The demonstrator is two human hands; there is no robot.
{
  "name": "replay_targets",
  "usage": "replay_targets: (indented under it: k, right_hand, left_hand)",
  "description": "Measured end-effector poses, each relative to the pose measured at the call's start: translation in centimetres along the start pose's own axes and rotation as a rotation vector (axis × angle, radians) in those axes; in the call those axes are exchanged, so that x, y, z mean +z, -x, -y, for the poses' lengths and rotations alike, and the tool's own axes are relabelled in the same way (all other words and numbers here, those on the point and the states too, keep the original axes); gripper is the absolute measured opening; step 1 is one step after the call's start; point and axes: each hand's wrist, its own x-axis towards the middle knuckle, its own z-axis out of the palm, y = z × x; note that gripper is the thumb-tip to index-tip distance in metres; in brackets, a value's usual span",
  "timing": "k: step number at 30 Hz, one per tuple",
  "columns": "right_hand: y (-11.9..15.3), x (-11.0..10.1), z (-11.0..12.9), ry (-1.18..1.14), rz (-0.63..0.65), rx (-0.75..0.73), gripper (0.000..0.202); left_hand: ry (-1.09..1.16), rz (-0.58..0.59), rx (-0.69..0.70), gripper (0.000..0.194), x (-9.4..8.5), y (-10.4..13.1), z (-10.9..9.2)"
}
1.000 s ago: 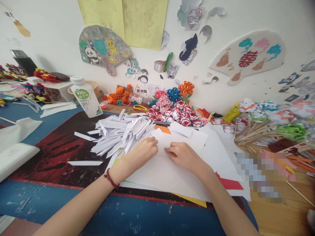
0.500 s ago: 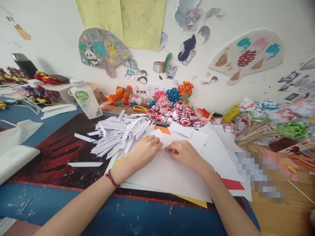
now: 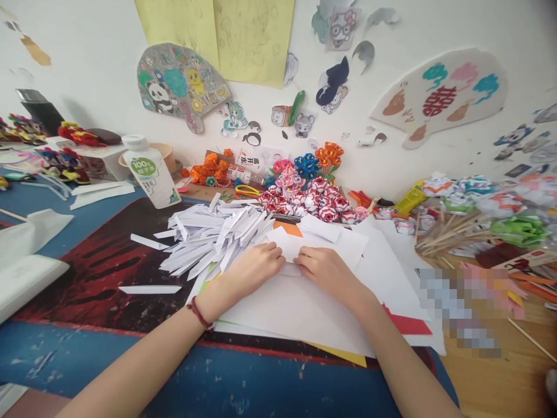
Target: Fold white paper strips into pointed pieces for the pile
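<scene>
Both hands pinch a small piece of white paper over a stack of large white sheets. My left hand has its fingers closed at the paper's left side, with a dark red bracelet on the wrist. At the right side my right hand holds the lower edge between thumb and fingers. The paper's lower part looks bent into a narrow strip between the fingertips. Beside my left hand lies a heap of folded white strips; a single strip rests apart on the black and red mat.
A white bottle stands at the back left. Red and white flowers line the wall side. Wooden sticks and a green paper flower are at the right. A white device lies at the left edge.
The fingers of my right hand have closed more and moved slightly. More of the small white paper shows between the hands, and its lower part is now visible. The view has shifted a little.
</scene>
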Motion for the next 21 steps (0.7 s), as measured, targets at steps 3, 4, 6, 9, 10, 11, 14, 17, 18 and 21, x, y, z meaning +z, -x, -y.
replay_targets:
  k: [3, 4, 6, 9, 10, 11, 14, 17, 18, 21]
  right_hand:
    - [-0.09, 0.32, 0.21, 0.080, 0.020, -0.035, 0.019]
    - [-0.11, 0.40, 0.28, 0.100, 0.026, -0.044, 0.020]
    - [-0.13, 0.52, 0.37, 0.124, 0.032, -0.061, 0.020]
    - [-0.15, 0.60, 0.44, 0.143, 0.033, -0.085, 0.021]
    - [-0.15, 0.61, 0.45, 0.150, 0.032, -0.094, 0.022]
    - [-0.15, 0.62, 0.47, 0.156, 0.031, -0.103, 0.022]
    - [-0.15, 0.69, 0.51, 0.171, 0.036, -0.123, 0.023]
    - [-0.20, 0.75, 0.57, 0.179, 0.049, -0.135, 0.024]
    - [-0.22, 0.73, 0.60, 0.180, 0.054, -0.138, 0.024]
    - [-0.28, 0.50, 0.78, 0.176, 0.072, -0.138, 0.023]
  left_hand:
    - [-0.008, -0.002, 0.026, 0.011, 0.21, 0.01, 0.00]
    - [-0.011, -0.004, 0.033, 0.011, 0.23, 0.01, -0.02]
    - [-0.019, -0.007, 0.040, 0.011, 0.21, -0.01, -0.09]
    - [-0.038, -0.006, 0.052, 0.011, 0.10, -0.09, -0.25]
    - [-0.045, -0.003, 0.058, 0.010, 0.06, -0.13, -0.31]
    - [-0.053, 0.000, 0.064, 0.010, 0.02, -0.17, -0.37]
    - [-0.071, 0.011, 0.072, 0.009, -0.08, -0.27, -0.49]
    - [-0.076, 0.012, 0.075, 0.009, -0.07, -0.27, -0.54]
    - [-0.076, 0.010, 0.078, 0.009, -0.03, -0.25, -0.55]
    - [-0.079, 0.006, 0.082, 0.008, 0.12, -0.18, -0.59]
